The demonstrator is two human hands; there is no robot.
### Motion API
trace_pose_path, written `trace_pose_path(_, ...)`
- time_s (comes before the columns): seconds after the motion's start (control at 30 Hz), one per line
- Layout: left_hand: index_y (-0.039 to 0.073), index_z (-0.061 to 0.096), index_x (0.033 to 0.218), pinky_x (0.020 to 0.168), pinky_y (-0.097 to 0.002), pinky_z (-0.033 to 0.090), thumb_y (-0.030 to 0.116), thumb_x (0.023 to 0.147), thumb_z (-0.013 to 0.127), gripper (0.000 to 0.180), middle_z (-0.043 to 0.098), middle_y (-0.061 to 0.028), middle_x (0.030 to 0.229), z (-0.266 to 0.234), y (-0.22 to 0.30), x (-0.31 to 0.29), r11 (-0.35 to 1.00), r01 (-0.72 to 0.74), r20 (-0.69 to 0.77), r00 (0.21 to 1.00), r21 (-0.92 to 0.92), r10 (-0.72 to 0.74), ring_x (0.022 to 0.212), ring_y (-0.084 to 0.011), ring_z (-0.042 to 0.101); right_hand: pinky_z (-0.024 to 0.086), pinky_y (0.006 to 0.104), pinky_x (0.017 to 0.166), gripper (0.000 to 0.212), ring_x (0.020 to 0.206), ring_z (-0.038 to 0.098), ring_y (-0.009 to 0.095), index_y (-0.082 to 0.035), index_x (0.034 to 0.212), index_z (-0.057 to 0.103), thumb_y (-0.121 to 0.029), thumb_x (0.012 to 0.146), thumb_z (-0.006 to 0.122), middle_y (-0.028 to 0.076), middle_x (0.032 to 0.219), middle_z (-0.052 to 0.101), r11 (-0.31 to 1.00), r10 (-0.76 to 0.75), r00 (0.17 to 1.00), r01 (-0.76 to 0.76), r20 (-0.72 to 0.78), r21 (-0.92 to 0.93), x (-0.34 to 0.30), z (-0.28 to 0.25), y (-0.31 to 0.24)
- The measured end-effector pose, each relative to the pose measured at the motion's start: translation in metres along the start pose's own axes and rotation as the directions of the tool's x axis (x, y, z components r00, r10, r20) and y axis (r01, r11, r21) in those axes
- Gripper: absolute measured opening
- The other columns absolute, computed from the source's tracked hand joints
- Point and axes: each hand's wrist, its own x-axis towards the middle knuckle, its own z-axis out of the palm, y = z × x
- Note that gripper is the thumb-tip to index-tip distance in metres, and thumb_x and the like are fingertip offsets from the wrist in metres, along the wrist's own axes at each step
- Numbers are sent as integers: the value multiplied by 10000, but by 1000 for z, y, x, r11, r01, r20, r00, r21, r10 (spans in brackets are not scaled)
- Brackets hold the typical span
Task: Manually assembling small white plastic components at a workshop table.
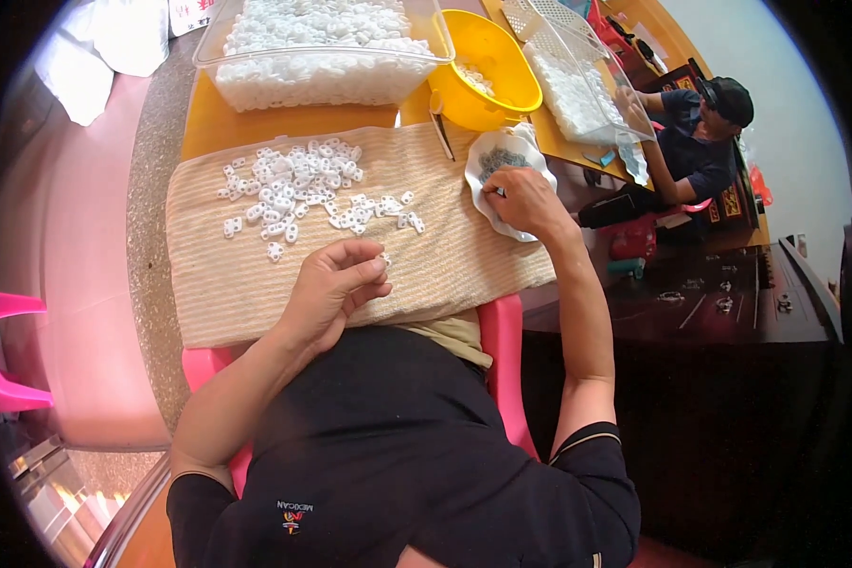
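My left hand (336,284) is closed in a pinch on a small white plastic piece (386,258), held just above the striped cloth (218,293). My right hand (525,199) reaches over a white wavy-rimmed dish (473,170) that holds many small grey metal-looking parts (502,161). Its fingers are bent together at the dish; whatever they grip is hidden. Ahead of my left hand lies a loose heap of white plastic pieces (298,180) with small holes. A smaller scatter of similar pieces (364,213) lies to the right of it.
At the back stand a clear bin (322,90) full of white pieces and a yellow basin (492,109) with a few pieces. A dark slim tool (442,137) lies near it. On the right, a person in dark clothes (696,142) works beside another clear bin (577,104).
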Motion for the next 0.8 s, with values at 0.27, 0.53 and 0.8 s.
trace_pose_path(0.27, 30, 601, 1012, 742, -266, 570, 58, 860, 664, 167, 624, -30, 860, -1, -1, 1, 1000, -3, 14, 1000, -8, 3, 777, -112, 625, 506, 384, 722, 114, 797, 653, 322, -33, 819, 684, -101, 755, 618, 153, 808, 672, 998, 49, 999, -49, 8, 34, 2, -1, 0)
trace_pose_path(0.53, 22, 606, 1004, 742, -262, 570, 55, 858, 666, 161, 630, -35, 867, -2, -1, 1, 1000, -1, 21, 1000, -28, 2, 776, -117, 629, 504, 376, 716, 145, 785, 652, 322, -6, 856, 681, -83, 753, 613, 163, 814, 668, 997, 22, 998, -18, -51, 81, -1, 5, -1)
trace_pose_path(0.8, 39, 596, 1008, 733, -261, 578, 56, 863, 658, 158, 616, -21, 848, -1, -1, 0, 1000, 0, 7, 1000, -4, 0, 768, -105, 625, 490, 368, 723, 126, 823, 630, 339, 9, 891, 646, 1, 778, 591, 161, 882, 649, 978, -24, 972, 72, -234, 197, -12, 11, 4)
